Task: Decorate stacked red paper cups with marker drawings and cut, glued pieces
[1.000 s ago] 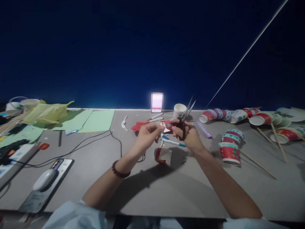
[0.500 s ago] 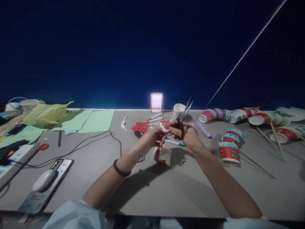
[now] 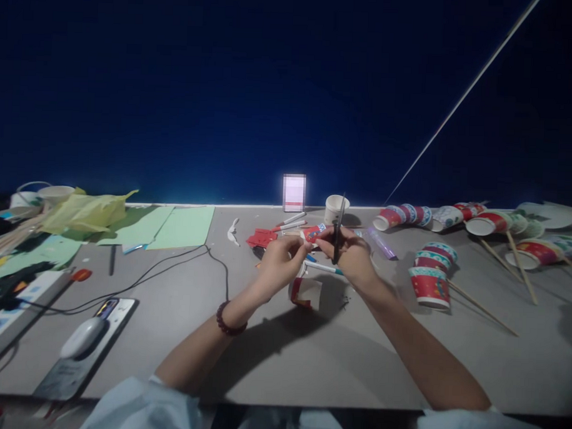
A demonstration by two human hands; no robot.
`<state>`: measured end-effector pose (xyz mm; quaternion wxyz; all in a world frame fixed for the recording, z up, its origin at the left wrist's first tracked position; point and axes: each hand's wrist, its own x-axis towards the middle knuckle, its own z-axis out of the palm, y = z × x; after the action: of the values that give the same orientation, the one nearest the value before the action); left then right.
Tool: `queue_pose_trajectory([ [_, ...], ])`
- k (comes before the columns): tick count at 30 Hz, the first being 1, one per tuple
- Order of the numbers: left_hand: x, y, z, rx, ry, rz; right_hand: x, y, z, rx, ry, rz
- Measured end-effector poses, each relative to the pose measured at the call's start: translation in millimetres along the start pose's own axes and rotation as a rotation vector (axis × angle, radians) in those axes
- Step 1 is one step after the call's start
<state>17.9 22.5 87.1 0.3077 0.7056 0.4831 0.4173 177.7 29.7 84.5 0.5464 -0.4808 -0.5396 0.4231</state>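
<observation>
My right hand (image 3: 354, 257) grips a pair of scissors (image 3: 340, 219), blades pointing up and seen nearly edge-on. My left hand (image 3: 280, 264) has its thumb and fingertips pinched close to my right fingertips; anything between them is too small to make out. Below the hands a cut piece of paper cup (image 3: 307, 294), white and red, rests on the table. A red patterned cup piece (image 3: 312, 233) lies just behind the fingers. Markers (image 3: 325, 268) lie under and behind the hands, and a red item (image 3: 261, 238) is left of them.
A white paper cup (image 3: 334, 210) stands at the back. Decorated cup stacks (image 3: 431, 285) with wooden sticks fill the right side, near a purple tube (image 3: 382, 244). On the left are green paper (image 3: 185, 226), a cable, a phone (image 3: 81, 357) and a power strip (image 3: 26, 315).
The scissors have turned so the blades, seen apart before, now appear as one thin upright line. My left hand has turned and its fingertips have closed into a pinch beside my right fingers.
</observation>
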Motion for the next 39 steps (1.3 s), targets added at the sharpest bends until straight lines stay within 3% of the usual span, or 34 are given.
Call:
queue_pose_trajectory([
  [8,7.3,-4.1,-2.8,-0.362,-0.074,-0.223,13.5,8.4,-10.8,-0.081,-0.024,0.077],
  [14,-2.5,17.8,-13.0,-0.435,-0.104,-0.202,8.3,34.1,-23.0,-0.361,-0.162,0.264],
  [18,-12.3,22.6,-12.1,-0.519,-0.229,-0.209,-2.1,54.6,-39.3,-0.588,-0.123,0.204],
  [21,-26.1,14.5,-8.1,-0.309,-0.372,-0.185,-10.9,63.5,-54.2,-0.744,-0.176,0.144],
  [24,-47.0,1.2,-5.5,0.087,-0.471,0.019,-22.0,65.2,-68.4,-0.794,-0.252,0.177],
  [27,-66.6,-12.4,-4.8,0.335,-0.399,0.005,-33.3,63.2,-82.4,-0.795,-0.3,0.231],
  [30,-76.3,-23.4,-1.8,0.344,-0.32,-0.006,-40.1,62.0,-98.6,-0.784,-0.347,0.253],
  [34,-76.0,-29.7,16.4,0.217,-0.376,0.082,-39.9,59.6,-119.8,-0.841,-0.389,0.222],
  [39,-68.4,-25.6,69.5,0.138,-0.5,0.265,-35.7,41.5,-126.2,-0.963,-0.353,0.121],
])
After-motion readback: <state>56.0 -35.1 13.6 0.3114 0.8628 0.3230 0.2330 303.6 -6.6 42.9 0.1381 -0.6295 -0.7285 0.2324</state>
